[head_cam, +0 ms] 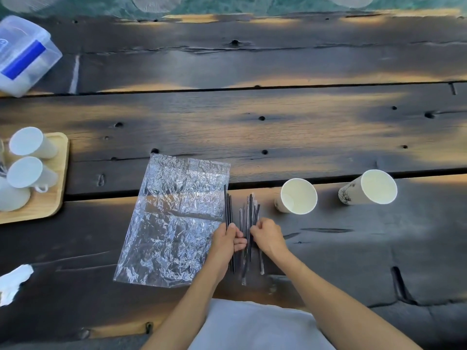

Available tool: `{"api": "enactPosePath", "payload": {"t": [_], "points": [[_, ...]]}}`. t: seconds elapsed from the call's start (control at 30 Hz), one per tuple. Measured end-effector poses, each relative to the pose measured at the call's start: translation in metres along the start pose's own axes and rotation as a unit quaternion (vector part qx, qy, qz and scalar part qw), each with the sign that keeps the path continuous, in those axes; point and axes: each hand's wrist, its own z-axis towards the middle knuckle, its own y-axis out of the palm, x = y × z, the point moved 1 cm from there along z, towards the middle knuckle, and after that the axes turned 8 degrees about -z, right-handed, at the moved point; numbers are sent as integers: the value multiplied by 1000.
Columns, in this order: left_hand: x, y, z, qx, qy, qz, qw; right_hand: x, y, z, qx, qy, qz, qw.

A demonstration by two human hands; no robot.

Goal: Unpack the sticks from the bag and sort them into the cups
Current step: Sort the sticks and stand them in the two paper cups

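Observation:
A crinkled clear plastic bag [174,218] lies flat on the dark wooden table. Just right of it my left hand [226,238] grips a small bunch of bare black sticks [228,205] that point away from me. My right hand [266,234] is closed on a second bunch of sticks [250,210], some black and some in clear wrappers, with their near ends resting on the table. Two white paper cups stand to the right, both empty inside: a near cup [298,197] and a far cup [374,188] with a dark print on its side.
A wooden tray [54,198] at the left edge holds several white cups. A clear plastic box with a blue label [24,54] sits at the far left. A white scrap [12,281] lies near the front left. My pale lap [257,324] shows below the table edge.

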Motion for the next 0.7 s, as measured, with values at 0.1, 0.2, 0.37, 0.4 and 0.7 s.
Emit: {"api": "enactPosePath", "payload": {"t": [0.1,0.2,0.37,0.4,0.7], "points": [[-1,3,-3,-18,-11,34,999,-7,-2,-5,-43,-41,120,991],[-2,3,-8,-26,16,112,993,-12,-3,-8,-59,-64,159,983],[-5,0,-7,-19,14,146,989,-21,3,-7,-63,-68,146,985],[-6,-1,-6,-13,15,150,989,-21,5,-6,-43,-62,127,989],[2,-13,0,30,-30,-49,998,-3,8,-1,37,-28,-190,981]]}}
